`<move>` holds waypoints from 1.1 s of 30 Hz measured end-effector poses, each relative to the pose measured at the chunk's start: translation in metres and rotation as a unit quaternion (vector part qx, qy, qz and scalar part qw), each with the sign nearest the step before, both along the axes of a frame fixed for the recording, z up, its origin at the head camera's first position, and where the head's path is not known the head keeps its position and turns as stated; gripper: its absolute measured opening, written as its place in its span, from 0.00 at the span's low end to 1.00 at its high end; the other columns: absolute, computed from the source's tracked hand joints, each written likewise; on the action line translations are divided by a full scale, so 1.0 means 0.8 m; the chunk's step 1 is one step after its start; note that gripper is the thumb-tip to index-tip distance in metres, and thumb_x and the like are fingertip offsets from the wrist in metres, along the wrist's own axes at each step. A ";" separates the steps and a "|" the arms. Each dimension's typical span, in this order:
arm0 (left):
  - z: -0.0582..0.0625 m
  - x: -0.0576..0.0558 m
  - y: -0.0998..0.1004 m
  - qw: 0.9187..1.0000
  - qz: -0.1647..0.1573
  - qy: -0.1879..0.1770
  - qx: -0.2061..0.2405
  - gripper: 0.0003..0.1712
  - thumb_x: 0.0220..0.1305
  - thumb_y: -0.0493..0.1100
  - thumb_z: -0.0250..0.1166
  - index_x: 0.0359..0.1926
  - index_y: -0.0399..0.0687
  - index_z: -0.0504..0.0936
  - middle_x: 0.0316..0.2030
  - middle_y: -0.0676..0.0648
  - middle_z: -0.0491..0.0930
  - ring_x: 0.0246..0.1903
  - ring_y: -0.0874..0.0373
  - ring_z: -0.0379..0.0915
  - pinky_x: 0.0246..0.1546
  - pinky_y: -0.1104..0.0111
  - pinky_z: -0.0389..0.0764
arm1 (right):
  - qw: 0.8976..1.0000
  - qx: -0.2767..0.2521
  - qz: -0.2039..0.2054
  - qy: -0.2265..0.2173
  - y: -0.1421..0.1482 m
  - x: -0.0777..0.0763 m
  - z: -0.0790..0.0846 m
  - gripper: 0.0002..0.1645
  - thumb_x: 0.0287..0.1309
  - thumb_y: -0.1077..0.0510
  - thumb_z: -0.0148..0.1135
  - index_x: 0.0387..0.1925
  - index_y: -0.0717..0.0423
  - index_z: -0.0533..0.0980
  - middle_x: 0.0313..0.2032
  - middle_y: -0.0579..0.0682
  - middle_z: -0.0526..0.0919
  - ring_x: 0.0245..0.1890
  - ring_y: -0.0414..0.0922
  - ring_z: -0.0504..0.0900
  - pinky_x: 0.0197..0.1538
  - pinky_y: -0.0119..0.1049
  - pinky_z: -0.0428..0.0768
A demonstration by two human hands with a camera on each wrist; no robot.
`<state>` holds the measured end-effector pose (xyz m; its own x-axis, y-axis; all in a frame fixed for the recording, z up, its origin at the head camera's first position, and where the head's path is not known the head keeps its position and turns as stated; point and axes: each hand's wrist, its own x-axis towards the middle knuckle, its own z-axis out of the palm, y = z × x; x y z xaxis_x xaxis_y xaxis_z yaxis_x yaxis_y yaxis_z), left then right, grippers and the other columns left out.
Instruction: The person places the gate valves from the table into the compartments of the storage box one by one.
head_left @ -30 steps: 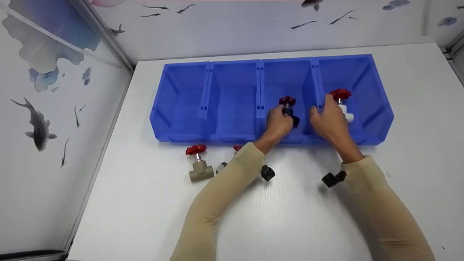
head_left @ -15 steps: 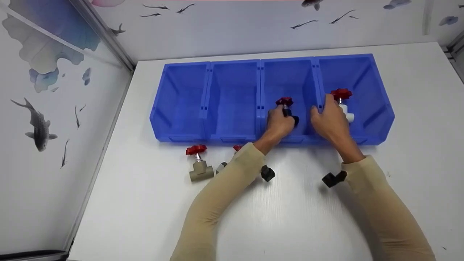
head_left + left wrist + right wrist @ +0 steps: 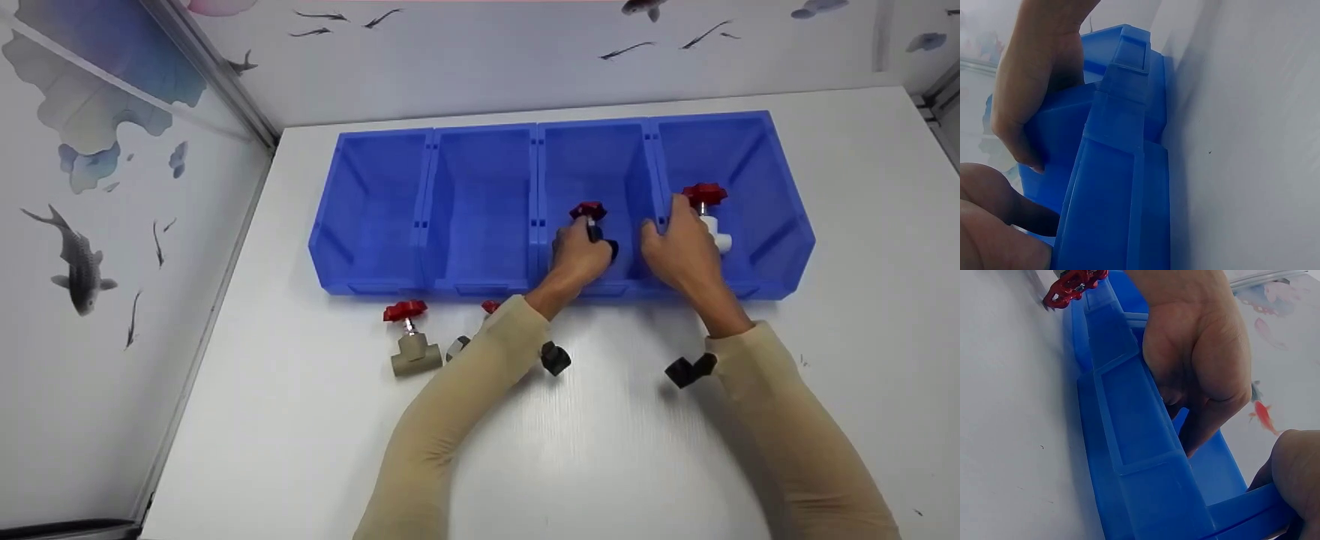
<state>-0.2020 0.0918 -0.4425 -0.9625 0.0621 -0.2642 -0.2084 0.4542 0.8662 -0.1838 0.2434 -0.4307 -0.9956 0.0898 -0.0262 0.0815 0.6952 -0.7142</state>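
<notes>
In the head view, my left hand (image 3: 580,255) reaches into the third blue bin (image 3: 596,150) from the left. Its fingers grip a black valve with a dark red handwheel (image 3: 589,211), partly hidden by the hand. My right hand (image 3: 682,247) straddles the divider (image 3: 651,161) between the third and fourth bins, thumb on one side and fingers on the other. Beside its fingers, inside the fourth bin, lies a white valve (image 3: 717,234) with a red handwheel. The right wrist view shows the right hand (image 3: 1300,467) over that divider and the left hand (image 3: 1196,354) inside the bin.
A beige valve (image 3: 415,354) with a red handwheel lies on the white table (image 3: 600,457) before the bins. Another red-wheeled valve (image 3: 459,346) is mostly covered by the left sleeve (image 3: 465,390). Printed panels stand behind and at the left.
My left hand and the black valve have shifted very slightly, the handwheel moving a little left and tilting. The right hand and the white valve stay in place.
</notes>
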 end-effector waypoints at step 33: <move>0.003 0.003 0.002 0.997 -0.017 -0.025 -0.074 0.39 0.67 0.42 0.58 0.76 0.45 0.56 0.69 0.39 0.61 0.68 0.50 0.57 0.64 0.63 0.65 | 1.000 -0.002 -0.003 0.003 -0.001 0.000 0.000 0.32 0.69 0.52 0.45 0.65 0.71 0.59 0.54 0.71 0.73 0.51 0.66 0.75 0.53 0.65 0.72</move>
<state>-0.1996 0.0938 -0.4402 -0.9456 0.0514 -0.3213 -0.2324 0.5845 0.7774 -0.1835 0.2424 -0.4305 -0.9953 0.0948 -0.0203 0.0805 0.6914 -0.7180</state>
